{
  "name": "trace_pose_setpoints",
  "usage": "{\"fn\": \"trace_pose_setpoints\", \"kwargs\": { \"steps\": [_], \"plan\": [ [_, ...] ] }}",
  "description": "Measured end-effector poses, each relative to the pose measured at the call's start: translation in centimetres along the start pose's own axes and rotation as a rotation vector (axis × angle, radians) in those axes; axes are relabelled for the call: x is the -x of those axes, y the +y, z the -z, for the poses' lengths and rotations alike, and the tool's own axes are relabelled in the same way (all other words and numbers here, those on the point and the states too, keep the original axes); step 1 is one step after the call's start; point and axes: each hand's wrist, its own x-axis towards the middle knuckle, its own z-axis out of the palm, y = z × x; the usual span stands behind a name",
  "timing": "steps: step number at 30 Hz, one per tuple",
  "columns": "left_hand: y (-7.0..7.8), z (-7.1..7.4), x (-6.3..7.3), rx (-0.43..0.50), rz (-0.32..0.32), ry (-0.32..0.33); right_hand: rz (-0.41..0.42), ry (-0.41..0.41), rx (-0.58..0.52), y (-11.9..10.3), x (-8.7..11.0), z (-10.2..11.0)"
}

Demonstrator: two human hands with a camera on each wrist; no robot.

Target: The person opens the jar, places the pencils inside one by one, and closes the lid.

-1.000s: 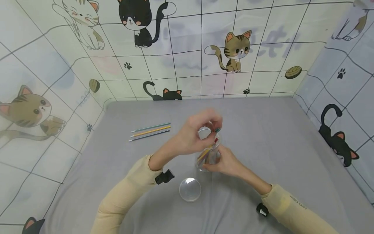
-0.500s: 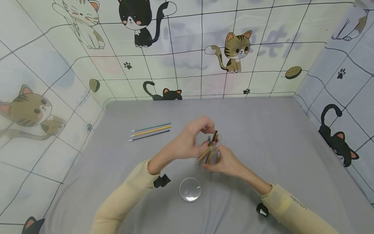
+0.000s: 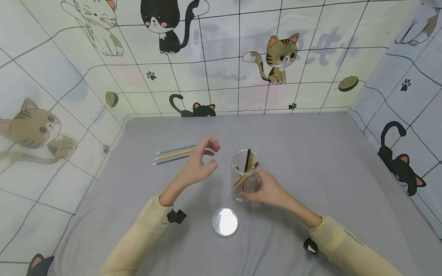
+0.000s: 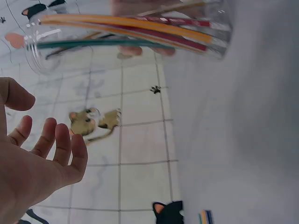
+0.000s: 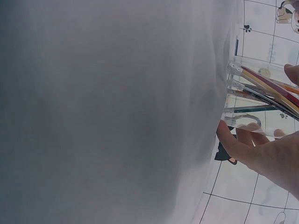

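A clear jar point(image 3: 236, 178) stands upright on the cloth with several colored pencils point(image 3: 248, 163) leaning inside it. My right hand point(image 3: 271, 191) grips the jar's lower right side, thumb in front; the right wrist view also has this hand point(image 5: 264, 151) around it. Left of the jar, my left hand point(image 3: 197, 165) hovers with loosely bent fingers, holding nothing. In the left wrist view its fingers point(image 4: 63, 144) are apart from the jar. Three pencils point(image 3: 172, 154), teal, yellow and dark blue, lie side by side beyond the left hand, which covers their right ends.
A round clear lid point(image 3: 225, 222) lies flat on the grey cloth point(image 3: 310, 153), in front of the jar. Cat-printed fabric walls point(image 3: 221, 76) enclose the back and both sides.
My left hand has let go of a pencil at the jar's mouth and moved left, away from it. My right hand keeps its grip on the jar.
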Motion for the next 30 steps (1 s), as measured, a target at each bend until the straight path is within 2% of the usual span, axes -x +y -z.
{"fn": "trace_pose_setpoints", "kwargs": {
  "steps": [5, 11, 15, 22, 30],
  "plan": [
    [-1.8, 1.4, 1.1, 0.015, 0.097, -0.024, -0.013, -0.004, -0.011, -0.2, 0.0, -0.1],
    [-3.4, 2.9, 1.7, -0.066, 0.217, -0.076, -0.011, 0.007, -0.009, -0.2, -0.1, -0.2],
    [-4.4, 3.7, 1.9, -0.132, 0.291, -0.086, -0.013, 0.014, 0.007, -0.1, -0.1, -0.2],
    [-5.8, 4.8, 1.7, -0.258, 0.335, -0.113, -0.003, 0.007, 0.012, -0.2, 0.0, 0.0],
    [-7.6, 5.5, 1.6, -0.352, 0.392, -0.191, -0.001, 0.004, 0.017, -0.1, 0.0, 0.1]
  ]
}}
